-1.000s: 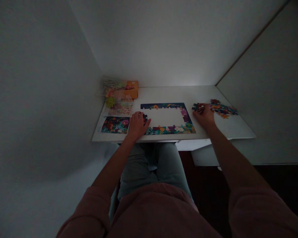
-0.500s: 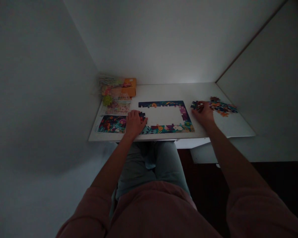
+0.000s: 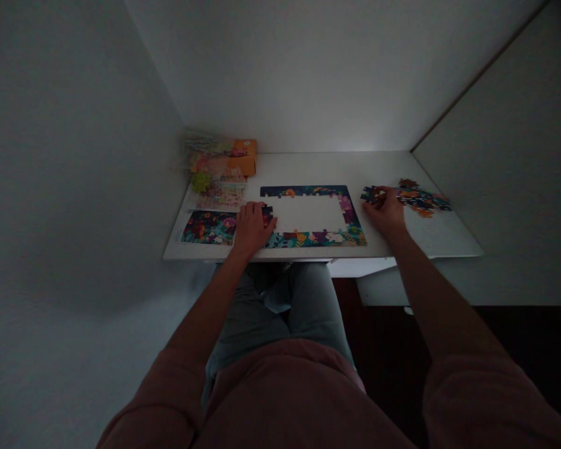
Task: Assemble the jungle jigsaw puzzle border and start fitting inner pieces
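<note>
A jigsaw puzzle border (image 3: 308,239) lies on the white table, its colourful edge pieces joined around a bare middle. My left hand (image 3: 251,229) is at the border's left side, fingers bent and thumb spread around a dark puzzle piece (image 3: 267,214) with some red on it. My right hand (image 3: 387,212) is to the right of the border, pinching a dark puzzle piece (image 3: 367,194); the fingers partly cover it, and there may be more than one. Just beyond this hand is a heap of loose puzzle pieces (image 3: 423,199).
A printed puzzle picture (image 3: 208,227) lies left of my left hand. Behind it are clear plastic bags (image 3: 219,194) with a yellow-green item (image 3: 200,182), and an orange box (image 3: 245,157). Walls close in the table at the back and right.
The view has shifted slightly, so the table sits a little higher. Both hands keep nearly the same places and grips; the border looks the same.
</note>
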`<state>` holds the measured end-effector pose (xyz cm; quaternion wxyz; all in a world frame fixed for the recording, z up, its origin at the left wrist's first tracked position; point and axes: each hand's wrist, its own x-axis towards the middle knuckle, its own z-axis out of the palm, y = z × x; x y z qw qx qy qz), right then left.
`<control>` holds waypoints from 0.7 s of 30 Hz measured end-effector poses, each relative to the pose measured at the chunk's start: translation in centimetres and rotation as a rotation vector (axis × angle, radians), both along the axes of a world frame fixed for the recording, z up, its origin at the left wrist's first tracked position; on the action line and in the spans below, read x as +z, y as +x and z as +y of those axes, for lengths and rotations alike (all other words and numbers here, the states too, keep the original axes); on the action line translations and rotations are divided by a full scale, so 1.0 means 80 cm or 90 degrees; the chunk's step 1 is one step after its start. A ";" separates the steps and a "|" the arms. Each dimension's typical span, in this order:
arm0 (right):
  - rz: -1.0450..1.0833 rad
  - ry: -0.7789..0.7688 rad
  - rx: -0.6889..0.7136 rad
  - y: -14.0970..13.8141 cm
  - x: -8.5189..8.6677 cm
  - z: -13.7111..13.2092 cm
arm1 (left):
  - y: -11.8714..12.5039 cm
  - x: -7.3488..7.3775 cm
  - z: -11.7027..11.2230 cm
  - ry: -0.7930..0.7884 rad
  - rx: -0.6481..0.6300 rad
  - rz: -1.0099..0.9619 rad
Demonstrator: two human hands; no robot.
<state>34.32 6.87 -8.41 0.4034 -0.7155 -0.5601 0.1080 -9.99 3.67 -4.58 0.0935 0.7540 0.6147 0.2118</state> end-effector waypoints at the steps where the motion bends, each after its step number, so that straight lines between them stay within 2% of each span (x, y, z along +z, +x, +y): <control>1: 0.003 0.001 0.002 0.001 0.000 0.000 | 0.000 0.000 0.000 0.004 -0.001 0.001; 7: 0.035 0.011 0.005 0.003 -0.001 0.001 | 0.000 -0.002 0.003 0.004 -0.003 -0.009; 11: 0.037 0.024 0.006 -0.003 0.009 -0.004 | -0.001 0.001 0.003 0.000 -0.006 -0.014; 16: 0.057 0.002 0.049 -0.009 0.022 -0.015 | -0.002 0.007 0.001 0.008 -0.019 -0.032; 21: 0.077 0.022 0.079 -0.006 0.020 -0.015 | -0.003 0.008 0.004 0.005 -0.016 -0.003</control>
